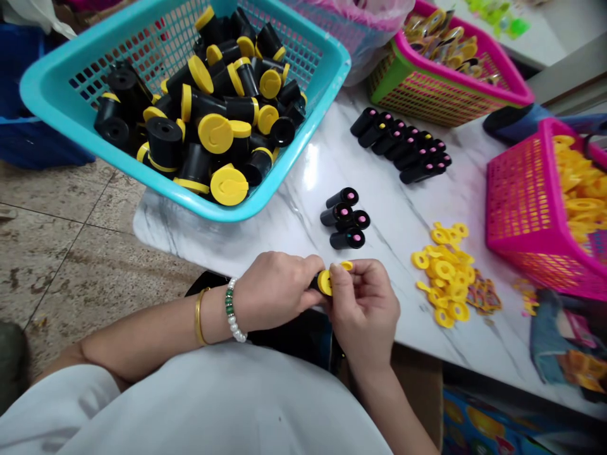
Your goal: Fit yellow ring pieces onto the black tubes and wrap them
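Near the table's front edge, my left hand (279, 287) is closed around a small black plastic cylinder, mostly hidden by the fingers. A round yellow cap (325, 282) covers the cylinder's end that faces right. My right hand (367, 309) pinches this yellow cap from the other side, thumb on top; a yellow tab sticks out above the thumb. Just beyond my hands lie several black cylinders (342, 216) with pink dots on their ends. To the right of my right hand is a loose pile of yellow ring-shaped caps (446, 272).
A turquoise basket (303, 158) of yellow-capped black cylinders stands at the back left. More black cylinders (403, 145) lie grouped farther back. A pink-and-green basket (441, 95) and a pink basket (521, 208) of yellow parts stand right. Small orange pieces (484, 294) lie beside the caps.
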{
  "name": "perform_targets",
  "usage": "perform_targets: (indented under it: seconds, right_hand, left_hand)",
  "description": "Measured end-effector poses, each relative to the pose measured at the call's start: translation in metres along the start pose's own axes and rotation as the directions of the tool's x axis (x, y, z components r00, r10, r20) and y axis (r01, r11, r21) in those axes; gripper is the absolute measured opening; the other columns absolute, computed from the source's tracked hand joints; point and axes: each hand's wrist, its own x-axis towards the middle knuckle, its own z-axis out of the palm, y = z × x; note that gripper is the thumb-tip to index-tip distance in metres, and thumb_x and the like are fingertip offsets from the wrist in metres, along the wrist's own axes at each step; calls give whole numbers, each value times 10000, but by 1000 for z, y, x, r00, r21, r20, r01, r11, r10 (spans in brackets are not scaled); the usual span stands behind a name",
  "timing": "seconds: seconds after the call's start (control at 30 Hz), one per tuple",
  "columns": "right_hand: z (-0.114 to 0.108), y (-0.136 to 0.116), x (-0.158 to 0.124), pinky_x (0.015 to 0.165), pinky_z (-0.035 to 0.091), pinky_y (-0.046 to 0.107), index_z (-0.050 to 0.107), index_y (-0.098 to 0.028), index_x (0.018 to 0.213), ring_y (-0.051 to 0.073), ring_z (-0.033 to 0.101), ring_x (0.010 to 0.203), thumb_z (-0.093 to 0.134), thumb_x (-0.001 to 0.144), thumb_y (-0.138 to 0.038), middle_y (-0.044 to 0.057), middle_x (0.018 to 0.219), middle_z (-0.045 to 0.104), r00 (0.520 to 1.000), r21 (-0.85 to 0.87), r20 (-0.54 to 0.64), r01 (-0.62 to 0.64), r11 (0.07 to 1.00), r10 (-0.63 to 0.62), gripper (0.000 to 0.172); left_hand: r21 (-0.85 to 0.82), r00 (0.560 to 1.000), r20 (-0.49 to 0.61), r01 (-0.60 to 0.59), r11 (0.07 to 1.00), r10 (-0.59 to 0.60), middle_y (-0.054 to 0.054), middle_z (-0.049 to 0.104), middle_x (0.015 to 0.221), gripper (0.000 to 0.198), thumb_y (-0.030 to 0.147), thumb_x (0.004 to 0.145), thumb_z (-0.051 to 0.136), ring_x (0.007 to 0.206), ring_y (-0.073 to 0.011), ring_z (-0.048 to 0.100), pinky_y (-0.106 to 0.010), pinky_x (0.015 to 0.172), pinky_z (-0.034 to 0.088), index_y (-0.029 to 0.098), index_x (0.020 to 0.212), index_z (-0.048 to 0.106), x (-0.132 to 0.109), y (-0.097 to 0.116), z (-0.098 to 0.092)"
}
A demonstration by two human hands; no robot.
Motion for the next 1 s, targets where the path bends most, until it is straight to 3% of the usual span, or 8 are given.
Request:
perform_targets:
  seconds: [0.17, 0.3, 0.43, 0.53, 0.67, 0.77, 0.87, 1.0]
  right_hand:
    - [2, 1, -2, 456, 466, 186, 537, -203, 837, 96, 570, 500, 646, 895, -379, -37, 633, 591, 981, -163, -77, 163, 973, -177, 215]
    - [5, 3, -5, 468, 461, 200, 533, -207, 839, 103, 572, 497, 633, 897, -357, -36, 635, 599, 953, -267, -113, 244, 932, -282, 189]
    - [9, 4, -7, 462, 423, 203, 522, -212, 840, 96, 532, 463, 607, 906, -328, -48, 611, 571, 912, -424, -155, 286, 860, -379, 158]
    - [10, 6, -8, 511, 434, 212, 517, -214, 866, 102, 559, 514, 563, 931, -306, -38, 649, 585, 909, -440, -133, 303, 845, -395, 122]
    - [4, 6, -4, 525, 445, 221, 519, -216, 887, 108, 558, 548, 520, 953, -347, -31, 682, 580, 950, -364, -44, 273, 890, -309, 147]
    - [-7, 1, 3, 450, 446, 217, 503, -227, 901, 107, 544, 494, 538, 938, -460, -45, 669, 558, 988, -165, 124, 113, 980, -93, 239]
    - [-21, -6, 9, 334, 404, 195, 494, -226, 970, 125, 582, 458, 602, 878, -560, -43, 674, 585, 917, 45, 375, -161, 986, 133, 363]
    - [-32, -10, 11, 330, 417, 164, 507, -202, 1062, 124, 598, 458, 701, 833, -496, -50, 616, 601, 826, 126, 520, -325, 937, 216, 419]
  left_hand:
    - [-197, 999, 40, 13, 980, -5, 6, 694, 688, 161, 189, 806, 655, 621, -143, 619, -241, 590, 421, 137, 956, 677, -2, 3, -14]
    - [-392, 992, 107, 102, 914, -64, 36, 628, 589, 191, 306, 877, 631, 554, -107, 553, -221, 548, 385, 142, 945, 701, -1, 6, -28]
    - [-412, 987, 146, 121, 903, -66, 47, 611, 617, 142, 253, 909, 601, 587, -94, 544, -207, 579, 381, 159, 969, 691, 4, 3, -31]
    - [-400, 988, 151, 89, 912, -30, 43, 619, 633, 161, 239, 914, 592, 609, -101, 557, -207, 605, 393, 165, 1018, 690, 4, 0, -28]
    - [-369, 995, 79, -32, 929, 65, 21, 662, 709, 294, 214, 874, 646, 644, -110, 584, -207, 639, 415, 146, 1159, 657, -3, -2, -21]
    - [-330, 998, 21, -51, 943, 62, 19, 649, 675, 164, 215, 879, 633, 616, -103, 566, -201, 611, 396, 140, 1004, 708, -6, -1, -18]
    - [-324, 999, 0, -40, 945, 42, 40, 597, 588, 144, 247, 884, 624, 544, -84, 510, -191, 554, 357, 143, 902, 723, -6, 1, -18]
    - [-348, 999, 35, -7, 938, 20, 46, 570, 542, 182, 278, 868, 607, 508, -81, 494, -175, 499, 336, 159, 909, 739, -6, 3, -22]
